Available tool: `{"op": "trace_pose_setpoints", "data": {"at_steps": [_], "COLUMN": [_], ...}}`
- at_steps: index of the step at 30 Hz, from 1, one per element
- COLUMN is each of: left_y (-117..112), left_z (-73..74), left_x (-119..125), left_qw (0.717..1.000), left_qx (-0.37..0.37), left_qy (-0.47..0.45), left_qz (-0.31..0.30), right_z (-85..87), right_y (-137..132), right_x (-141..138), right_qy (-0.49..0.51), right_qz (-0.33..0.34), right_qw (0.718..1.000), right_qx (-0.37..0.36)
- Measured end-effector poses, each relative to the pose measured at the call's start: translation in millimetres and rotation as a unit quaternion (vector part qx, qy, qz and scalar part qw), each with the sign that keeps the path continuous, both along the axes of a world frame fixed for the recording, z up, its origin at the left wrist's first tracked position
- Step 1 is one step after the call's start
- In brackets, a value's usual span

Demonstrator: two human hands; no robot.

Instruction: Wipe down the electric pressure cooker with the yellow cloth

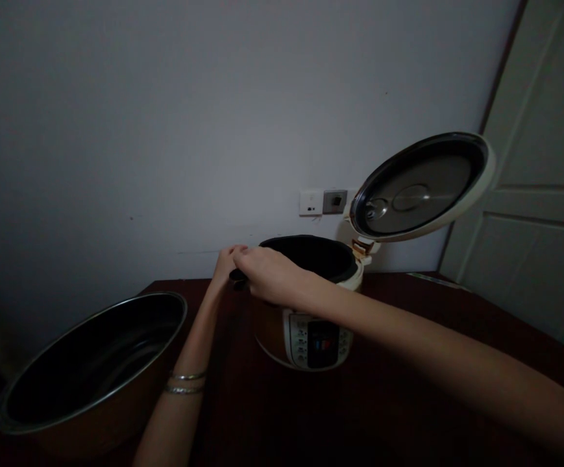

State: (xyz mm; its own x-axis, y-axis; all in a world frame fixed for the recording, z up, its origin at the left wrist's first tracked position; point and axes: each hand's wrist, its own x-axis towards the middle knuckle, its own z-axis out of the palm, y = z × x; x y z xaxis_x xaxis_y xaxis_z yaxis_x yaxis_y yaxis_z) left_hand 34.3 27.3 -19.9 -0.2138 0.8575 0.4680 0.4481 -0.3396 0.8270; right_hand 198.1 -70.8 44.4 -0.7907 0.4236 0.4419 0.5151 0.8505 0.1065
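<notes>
A rice cooker (311, 337) stands on a dark wooden table (432, 337), its lid (420, 185) hinged up and open to the right. A black inner pot (320, 254) sits inside it. My right hand (269, 272) rests closed over the pot's left rim, fingers curled round a small dark part there. My left hand (226, 263) reaches up beside it and touches the same spot; two thin bangles (187, 383) circle that wrist. What the fingers grip is too dark to name.
A large dark metal bowl (91, 363) with a shiny rim stands tilted at the table's left front. Wall sockets (323, 201) sit on the grey wall behind the cooker. A white door (539, 194) is at the right.
</notes>
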Motion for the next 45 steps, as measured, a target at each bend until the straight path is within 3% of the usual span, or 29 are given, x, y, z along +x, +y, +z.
{"op": "trace_pose_setpoints", "data": {"at_steps": [6, 10, 16, 21, 25, 27, 29, 32, 36, 40, 45], "left_y": [3.6, 5.8, 7.8, 11.0, 13.3, 13.4, 13.5, 14.6, 16.8, 14.4, 10.9], "left_z": [-2.0, -4.2, -7.3, -8.1, -9.0, -9.5, -9.8, -10.0, -10.7, -9.9, -7.3], "left_x": [1.2, -0.8, -3.0, -5.0, -7.4, -8.1, -8.5, -8.5, -8.0, -7.0, -6.7], "left_qw": [0.999, 0.999, 0.999, 0.999, 0.998, 0.998, 0.998, 0.997, 0.996, 0.995, 0.995], "left_qx": [-0.027, -0.033, -0.025, -0.013, 0.005, 0.012, 0.017, 0.019, 0.022, 0.021, 0.014], "left_qy": [-0.026, -0.031, -0.039, -0.047, -0.054, -0.058, -0.062, -0.069, -0.084, -0.096, -0.097], "left_qz": [0.012, 0.011, 0.009, 0.008, 0.005, 0.002, 0.000, -0.001, 0.002, 0.001, 0.003], "right_z": [-19.2, -32.6, -60.3, -53.0, -42.8, -44.2, -50.2, -63.6, -76.9, -79.2, -82.7], "right_y": [-36.9, -39.7, -36.7, -26.8, -16.1, -8.8, 0.7, 16.4, 23.0, -3.1, -47.6], "right_x": [38.4, 70.3, 125.5, 172.1, 195.8, 199.7, 199.6, 196.0, 187.5, 168.6, 142.5], "right_qy": [0.011, 0.075, 0.240, 0.300, 0.366, 0.355, 0.288, 0.204, 0.226, 0.231, 0.188], "right_qz": [0.016, 0.001, 0.049, -0.040, -0.140, -0.179, -0.196, -0.206, -0.207, -0.197, -0.118], "right_qw": [0.999, 0.997, 0.970, 0.951, 0.919, 0.913, 0.928, 0.945, 0.939, 0.933, 0.955], "right_qx": [0.045, 0.015, 0.004, -0.069, 0.031, 0.094, 0.134, 0.153, 0.155, 0.195, 0.195]}}
